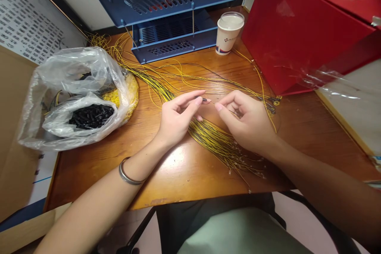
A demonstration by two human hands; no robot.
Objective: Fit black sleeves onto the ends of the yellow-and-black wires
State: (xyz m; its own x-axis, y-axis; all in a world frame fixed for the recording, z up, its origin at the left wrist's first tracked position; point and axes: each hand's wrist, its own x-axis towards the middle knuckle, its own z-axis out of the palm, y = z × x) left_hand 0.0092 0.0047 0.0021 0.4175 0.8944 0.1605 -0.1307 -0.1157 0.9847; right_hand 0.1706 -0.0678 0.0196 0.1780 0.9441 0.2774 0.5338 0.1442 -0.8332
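Observation:
Between thumb and fingers, my left hand point(181, 117) pinches a small black sleeve point(204, 99). My right hand point(244, 117) is just to its right, thumb and forefinger closed on a thin yellow wire point(213, 103) that runs toward the sleeve. Whether the wire's tip is inside the sleeve is too small to tell. Under both hands lies a thick bundle of yellow and black wires point(208, 137), its ends fanned out toward the table's front edge. More small black sleeves point(91, 116) fill an open plastic bag point(50, 131) at the left.
Behind the hands stands a blue desk tray rack point(175, 47), with a paper cup point(228, 35) beside it. A large red box point(291, 35) takes up the back right of the wooden table point(166, 182). Loose wires point(190, 75) stretch across the table between them.

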